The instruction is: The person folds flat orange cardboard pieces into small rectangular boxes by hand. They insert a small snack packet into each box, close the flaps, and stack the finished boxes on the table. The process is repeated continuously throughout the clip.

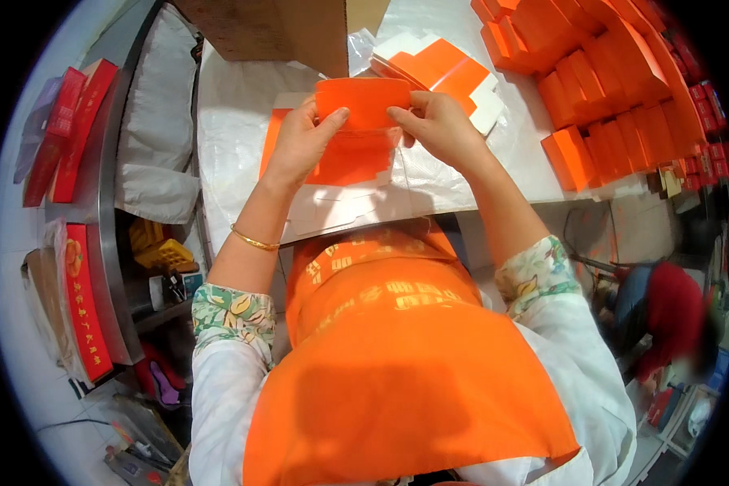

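Note:
An orange carton piece [363, 101] with rounded upper corners is upright between my hands. My left hand [300, 142] grips its left edge, thumb on the near face. On the right edge, my right hand [445, 125] pinches it the same way. Both hands hide the fingers behind the card. Just below, another orange carton area [348, 166] with white flaps lies close to the table's near edge; whether it joins the held piece I cannot tell. Beyond my right hand lies a stack of flat orange-and-white cartons [441, 69].
A brown cardboard box [267, 32] stands at the back of the white-covered table [235, 97]. Rows of folded orange boxes [599, 89] fill the right side. Red boxes [81, 121] rest on a metal-edged surface at left. A blurred red shape [672, 316] is at lower right.

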`<state>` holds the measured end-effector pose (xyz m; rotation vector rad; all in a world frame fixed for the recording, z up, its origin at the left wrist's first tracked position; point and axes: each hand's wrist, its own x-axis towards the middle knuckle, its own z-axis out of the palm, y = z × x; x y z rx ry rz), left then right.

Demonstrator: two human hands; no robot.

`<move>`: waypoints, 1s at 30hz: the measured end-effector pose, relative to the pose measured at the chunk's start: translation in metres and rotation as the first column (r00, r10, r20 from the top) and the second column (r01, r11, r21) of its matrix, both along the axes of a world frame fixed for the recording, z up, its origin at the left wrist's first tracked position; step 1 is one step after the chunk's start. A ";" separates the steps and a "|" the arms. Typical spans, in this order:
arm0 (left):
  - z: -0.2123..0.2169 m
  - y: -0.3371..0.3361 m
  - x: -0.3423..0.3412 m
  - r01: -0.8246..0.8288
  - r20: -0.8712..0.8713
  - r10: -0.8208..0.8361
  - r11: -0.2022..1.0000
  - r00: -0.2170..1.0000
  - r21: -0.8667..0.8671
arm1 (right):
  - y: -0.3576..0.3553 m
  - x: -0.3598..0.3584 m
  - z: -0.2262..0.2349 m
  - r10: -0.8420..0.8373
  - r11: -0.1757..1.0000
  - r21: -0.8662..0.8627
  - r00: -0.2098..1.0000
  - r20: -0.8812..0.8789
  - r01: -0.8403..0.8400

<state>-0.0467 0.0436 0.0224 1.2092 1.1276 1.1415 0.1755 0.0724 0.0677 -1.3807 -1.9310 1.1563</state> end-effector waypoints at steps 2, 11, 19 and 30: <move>0.000 -0.002 0.001 -0.005 0.024 0.007 0.998 1.000 -0.056 | 0.001 0.000 -0.005 0.033 0.987 -0.150 0.985 -0.168 -0.058; 0.015 -0.005 0.002 0.114 0.059 -0.108 0.987 0.992 -0.112 | -0.002 0.011 0.012 0.035 0.851 -0.506 0.976 -0.214 -0.141; 0.016 0.002 -0.003 0.189 0.028 -0.187 0.974 0.982 -0.123 | -0.001 0.000 0.008 -0.074 0.809 -0.582 0.970 -0.233 -0.078; 0.009 0.010 -0.004 0.151 -0.027 -0.152 0.987 0.988 -0.053 | -0.010 -0.010 0.000 -0.113 0.910 -0.415 0.966 -0.233 0.006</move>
